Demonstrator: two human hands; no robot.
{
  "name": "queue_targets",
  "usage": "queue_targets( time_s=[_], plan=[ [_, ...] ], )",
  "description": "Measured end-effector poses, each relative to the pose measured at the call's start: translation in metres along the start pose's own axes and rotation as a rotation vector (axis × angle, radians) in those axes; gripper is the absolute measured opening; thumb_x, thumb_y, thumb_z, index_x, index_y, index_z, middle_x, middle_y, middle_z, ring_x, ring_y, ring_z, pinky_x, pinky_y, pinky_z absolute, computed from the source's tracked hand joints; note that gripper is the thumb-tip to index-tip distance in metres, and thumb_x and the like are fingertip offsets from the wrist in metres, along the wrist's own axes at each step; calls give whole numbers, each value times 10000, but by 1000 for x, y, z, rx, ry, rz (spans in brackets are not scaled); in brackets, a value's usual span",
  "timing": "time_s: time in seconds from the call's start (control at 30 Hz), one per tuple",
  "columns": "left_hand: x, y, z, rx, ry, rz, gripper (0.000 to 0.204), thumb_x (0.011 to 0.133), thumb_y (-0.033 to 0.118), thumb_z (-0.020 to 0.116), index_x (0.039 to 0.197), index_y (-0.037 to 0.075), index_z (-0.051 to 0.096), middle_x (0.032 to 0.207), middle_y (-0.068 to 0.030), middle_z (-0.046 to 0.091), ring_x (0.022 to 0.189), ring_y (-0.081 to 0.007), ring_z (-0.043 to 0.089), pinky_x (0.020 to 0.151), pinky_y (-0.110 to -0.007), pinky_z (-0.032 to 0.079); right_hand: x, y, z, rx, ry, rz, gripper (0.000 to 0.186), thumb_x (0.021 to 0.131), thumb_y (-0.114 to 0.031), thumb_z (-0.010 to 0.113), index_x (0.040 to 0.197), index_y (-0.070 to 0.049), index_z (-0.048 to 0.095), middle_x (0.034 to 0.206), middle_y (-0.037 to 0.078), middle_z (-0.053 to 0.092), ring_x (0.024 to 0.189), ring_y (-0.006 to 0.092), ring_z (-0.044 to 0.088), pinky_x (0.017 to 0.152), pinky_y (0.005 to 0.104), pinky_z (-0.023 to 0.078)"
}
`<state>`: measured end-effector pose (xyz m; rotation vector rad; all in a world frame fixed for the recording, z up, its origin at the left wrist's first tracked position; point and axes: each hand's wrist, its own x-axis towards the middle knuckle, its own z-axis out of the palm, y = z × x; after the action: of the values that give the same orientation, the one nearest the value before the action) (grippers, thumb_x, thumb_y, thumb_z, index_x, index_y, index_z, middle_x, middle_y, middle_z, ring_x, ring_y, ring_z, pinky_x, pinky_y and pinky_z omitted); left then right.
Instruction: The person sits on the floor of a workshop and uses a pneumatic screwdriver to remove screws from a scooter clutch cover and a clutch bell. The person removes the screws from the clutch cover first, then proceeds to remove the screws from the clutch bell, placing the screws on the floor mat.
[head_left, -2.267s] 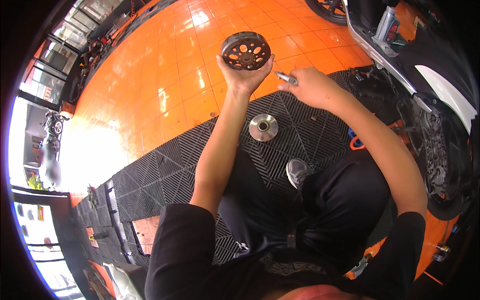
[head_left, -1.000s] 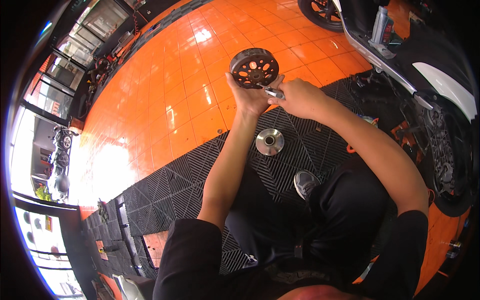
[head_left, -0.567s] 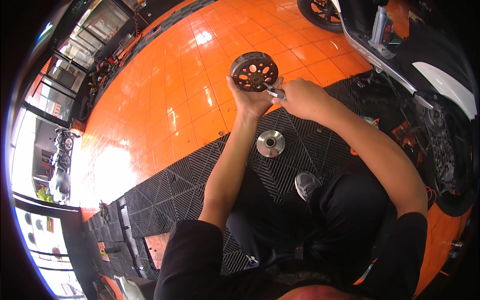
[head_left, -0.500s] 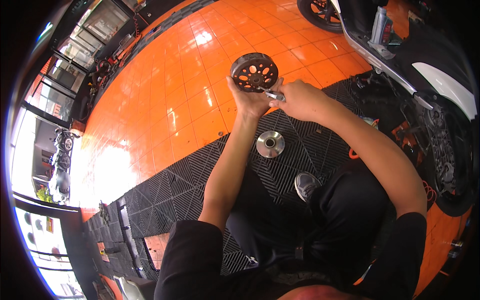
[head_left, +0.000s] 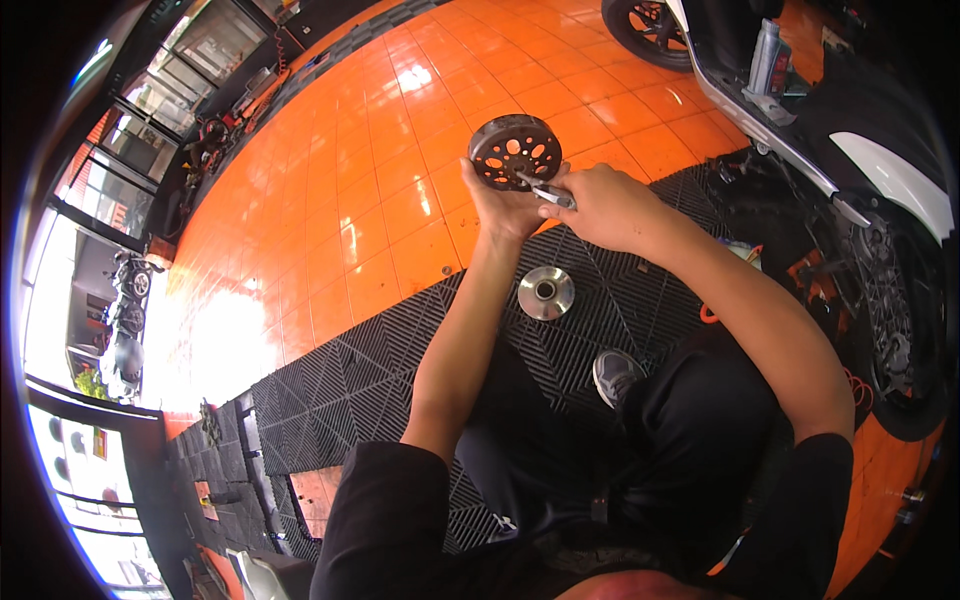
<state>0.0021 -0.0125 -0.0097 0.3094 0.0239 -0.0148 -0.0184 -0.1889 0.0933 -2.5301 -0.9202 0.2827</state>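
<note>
A dark, round metal drum (head_left: 515,140) with many holes through its face sits tilted in my left hand (head_left: 499,208), whose fingers cup it from below and at the side. My right hand (head_left: 610,204) grips a slim silver tool (head_left: 555,196), whose narrow tip reaches the drum's lower face near the hub; its exact type is hard to make out. Below them, a shiny metal disc (head_left: 533,303) with a central bore lies on the black ribbed floor mat (head_left: 390,350), by my shoe (head_left: 616,372).
A scooter (head_left: 885,175) with its lower side parts exposed stands close on my right, a silver bottle (head_left: 765,60) resting on it. Orange tiles (head_left: 330,200) extend beyond the mat. At far left, motorbikes (head_left: 130,320) stand by glass doors. A red coiled hose (head_left: 858,385) lies at right.
The drum and both hands appear lower in the view and slightly further right. The tool in my right hand has moved from beside the drum onto its lower face.
</note>
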Motion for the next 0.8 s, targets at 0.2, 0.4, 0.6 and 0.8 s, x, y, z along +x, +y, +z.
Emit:
queue_targets(
  time_s=[0.2, 0.4, 0.6, 0.8],
  plan=[
    [0, -5, 3, 81, 51, 33, 926, 892, 843, 226, 1375, 111, 524, 1347, -136, 557, 1224, -342, 518, 1054, -566, 429, 1, -3, -2, 17, 3, -5, 508, 957, -452, 624, 1116, 26, 681, 935, 213, 720, 908, 356, 719, 824, 466, 559],
    [5, -2, -3, -56, 17, -54, 916, 872, 847, 292, 1381, 120, 516, 1368, -137, 523, 1266, -336, 482, 1044, -578, 429, 0, -2, -2, 74, 71, -20, 502, 955, -461, 623, 1080, 21, 691, 894, 214, 717, 884, 341, 717, 803, 461, 553],
    [0, 4, -5, 20, 45, -23, 952, 835, 835, 397, 1452, 110, 406, 1445, -198, 404, 1319, -442, 410, 1049, -678, 376, -9, 8, -26, 206, 26, 33, 489, 944, -473, 641, 896, 11, 692, 717, 172, 661, 694, 281, 670, 676, 422, 501],
    [3, 7, -5, -118, 230, 17, 1038, 828, 773, 508, 1535, 95, 164, 1496, -306, 247, 1377, -533, 296, 1085, -774, 294, -14, 17, -31, 163, 6, 108, 473, 948, -459, 647, 786, -14, 671, 637, 113, 639, 618, 231, 644, 632, 393, 490]
  ],
)
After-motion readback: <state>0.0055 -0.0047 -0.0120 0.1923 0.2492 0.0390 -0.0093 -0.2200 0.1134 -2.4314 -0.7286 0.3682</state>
